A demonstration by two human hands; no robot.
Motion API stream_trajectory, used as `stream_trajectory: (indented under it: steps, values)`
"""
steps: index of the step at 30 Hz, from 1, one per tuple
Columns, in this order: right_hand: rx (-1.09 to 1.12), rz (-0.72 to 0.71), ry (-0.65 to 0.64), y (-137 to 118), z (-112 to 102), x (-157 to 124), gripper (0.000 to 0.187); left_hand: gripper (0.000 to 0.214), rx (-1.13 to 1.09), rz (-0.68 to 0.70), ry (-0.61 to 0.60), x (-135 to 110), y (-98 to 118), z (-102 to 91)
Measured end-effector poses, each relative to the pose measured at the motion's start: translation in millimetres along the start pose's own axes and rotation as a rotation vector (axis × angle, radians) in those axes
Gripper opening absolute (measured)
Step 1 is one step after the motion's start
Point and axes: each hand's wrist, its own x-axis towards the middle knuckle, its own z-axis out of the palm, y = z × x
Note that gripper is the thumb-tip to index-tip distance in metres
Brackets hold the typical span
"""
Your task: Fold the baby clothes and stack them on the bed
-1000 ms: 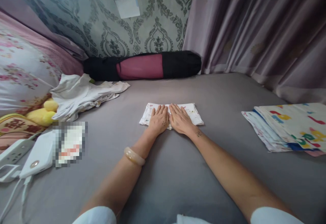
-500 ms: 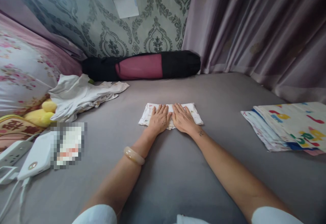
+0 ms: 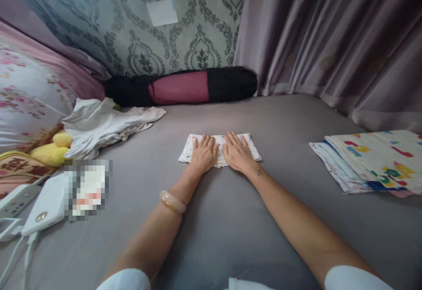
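Note:
A folded white cloth point(image 3: 220, 149) with small prints, possibly a garment, lies flat on the grey bedsheet point(image 3: 224, 211). On its left half rests my left hand point(image 3: 205, 154), palm down with fingers stretched out. My right hand point(image 3: 238, 152) lies flat on the right half in the same way. A small gap separates the two hands, and white fabric shows between them. Neither hand grips the cloth. Both palms hide parts of it. A pale bangle point(image 3: 173, 202) circles my left wrist.
Folded fabrics point(image 3: 372, 160) are stacked at the right. Crumpled light clothes point(image 3: 99, 122) lie at the left, near a yellow plush toy point(image 3: 49, 153). A white box-shaped device point(image 3: 49, 204) with cables sits beside a power strip point(image 3: 18, 200). A black and red long bag point(image 3: 180, 86) lies along the wall.
My hands have moved slightly apart on the cloth, the left one shifting a little leftward. The cloth stays folded in place; the view has shifted slightly.

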Motion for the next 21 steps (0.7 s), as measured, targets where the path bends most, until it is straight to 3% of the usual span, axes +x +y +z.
stream_trajectory:
  steps: [17,21]
  values:
    - [-0.011,0.064,-0.062,6.0,3.7,-0.3,0.059,0.056,0.071,-0.024,-0.074,-1.1,-2.9,-0.5]
    - [-0.046,0.085,-0.003,6.0,-0.6,-1.7,0.058,0.057,0.085,-0.075,-0.038,-0.5,-2.2,-4.3]
